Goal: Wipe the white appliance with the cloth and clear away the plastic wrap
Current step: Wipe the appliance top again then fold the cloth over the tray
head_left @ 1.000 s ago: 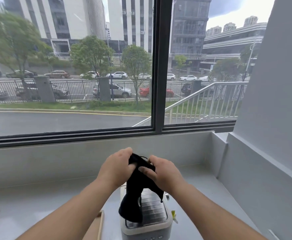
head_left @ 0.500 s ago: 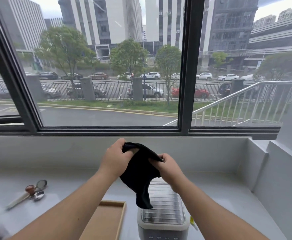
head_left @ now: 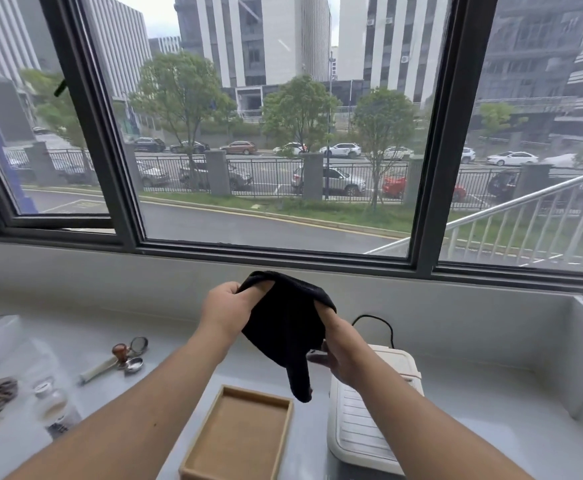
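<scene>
Both hands, left (head_left: 226, 311) and right (head_left: 343, 351), clamped on black cloth (head_left: 285, 327) above appliance (head_left: 362, 431); right forearm hides part of its lid. Left-edge clutter blurred.

Cloth (head_left: 285, 327): plain black, fine knit texture, no print. Appliance (head_left: 359, 431): white to cream body, lid ribbed in parallel grooves; black cord (head_left: 376, 320) behind it. Tray (head_left: 240, 434): light tan wood rim, brown cork-like speckled floor. Worktop (head_left: 491, 400): pale grey-white, glossy. Tamper (head_left: 121, 351): reddish-brown knob, silver metal parts beside it. Window frame (head_left: 432, 150): dark grey. Plastic wrap (head_left: 3, 341): clear, faintly whitish.
</scene>
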`<state>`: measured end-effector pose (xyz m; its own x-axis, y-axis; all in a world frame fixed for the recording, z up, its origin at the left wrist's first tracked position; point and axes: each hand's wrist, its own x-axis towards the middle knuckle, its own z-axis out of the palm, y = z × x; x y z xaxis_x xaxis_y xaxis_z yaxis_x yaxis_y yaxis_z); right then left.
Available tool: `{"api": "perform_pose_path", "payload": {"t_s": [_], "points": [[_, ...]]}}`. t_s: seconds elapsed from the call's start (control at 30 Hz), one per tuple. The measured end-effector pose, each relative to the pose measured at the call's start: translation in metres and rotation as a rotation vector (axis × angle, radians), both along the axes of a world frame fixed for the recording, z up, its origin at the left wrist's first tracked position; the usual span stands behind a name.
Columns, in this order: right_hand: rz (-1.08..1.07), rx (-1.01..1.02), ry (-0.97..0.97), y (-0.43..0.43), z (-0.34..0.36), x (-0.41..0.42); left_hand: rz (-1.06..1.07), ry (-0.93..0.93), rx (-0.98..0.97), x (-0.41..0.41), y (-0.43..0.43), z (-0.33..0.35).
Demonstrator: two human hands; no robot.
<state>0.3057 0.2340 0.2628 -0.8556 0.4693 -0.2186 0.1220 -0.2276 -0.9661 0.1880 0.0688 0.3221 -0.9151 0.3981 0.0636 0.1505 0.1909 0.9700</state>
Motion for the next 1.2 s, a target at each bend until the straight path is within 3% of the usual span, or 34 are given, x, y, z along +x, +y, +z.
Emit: {"api": "perform_pose_path", "payload": {"t_s": [0.17,0.4,0.7,0.83,1.03,1.2], "points": [[0.045,-0.006,-0.059,-0.024,0.006,-0.027,0.035,-0.233,-0.080,-0.019,-0.019,-0.003],[-0.001,-0.041,-0.073,-0.034,-0.003,-0.058,-0.025,-0.414,-0.005,-0.061,-0.041,-0.022],[-0.018,-0.069,-0.206,-0.040,-0.017,-0.086,-0.291,-0.497,-0.091,-0.114,-0.072,-0.041],[-0.009,-0.135,-0.305,-0.050,-0.015,-0.096,-0.296,-0.491,-0.078,-0.133,-0.075,-0.054],[0.081,-0.177,-0.315,-0.069,-0.010,-0.105,-0.226,-0.329,-0.199,-0.144,-0.082,-0.058],[0.074,-0.144,-0.285,-0.081,-0.010,-0.115,-0.329,-0.485,-0.044,-0.155,-0.090,-0.060]]}}
